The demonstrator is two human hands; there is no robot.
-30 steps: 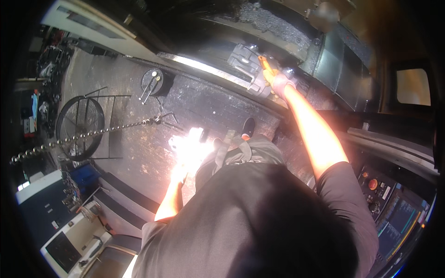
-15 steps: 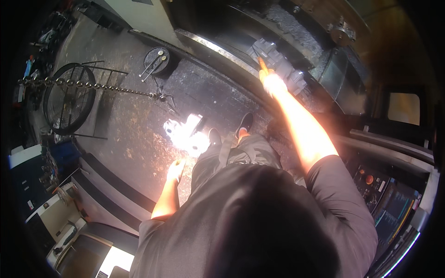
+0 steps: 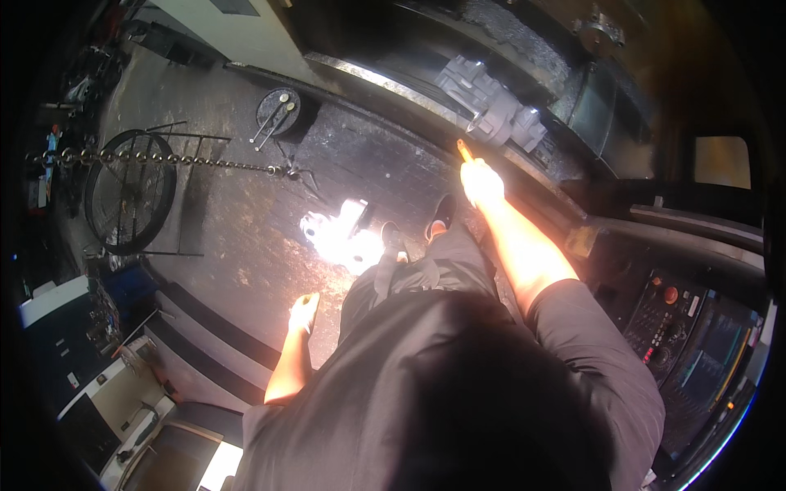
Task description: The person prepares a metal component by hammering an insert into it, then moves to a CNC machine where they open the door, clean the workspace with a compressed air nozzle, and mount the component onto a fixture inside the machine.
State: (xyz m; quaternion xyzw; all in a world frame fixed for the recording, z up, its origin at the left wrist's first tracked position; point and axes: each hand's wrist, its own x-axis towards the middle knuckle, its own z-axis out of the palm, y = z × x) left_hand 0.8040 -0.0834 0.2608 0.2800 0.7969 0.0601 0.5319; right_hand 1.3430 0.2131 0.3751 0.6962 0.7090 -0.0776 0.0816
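Note:
My right hand (image 3: pixel 481 182) is closed round a slim orange stick-like tool (image 3: pixel 464 150), which points away from me; its exact kind does not show. Just past its tip, a grey metal casting (image 3: pixel 494 114) with a round opening lies at the machine's ledge, apart from my hand. My left hand (image 3: pixel 304 313) hangs low at my left side with its fingers curled in, and whatever it may hold is hidden. Ahead of that hand sits a second metal casting (image 3: pixel 344 237), washed out white by bright light.
The machine's metal sill (image 3: pixel 385 80) runs across the front. At right stands a control panel (image 3: pixel 667 327) with buttons and a screen. A hanging chain (image 3: pixel 188 159), a spoked wheel (image 3: pixel 131 192), a round stool-like drum (image 3: pixel 278 112) and dark-edged steps (image 3: pixel 209 327) lie to the left.
My right hand has drawn back toward me from the grey casting, with the orange tool still in it, uncovering the casting's round opening. My left hand stays low with curled fingers.

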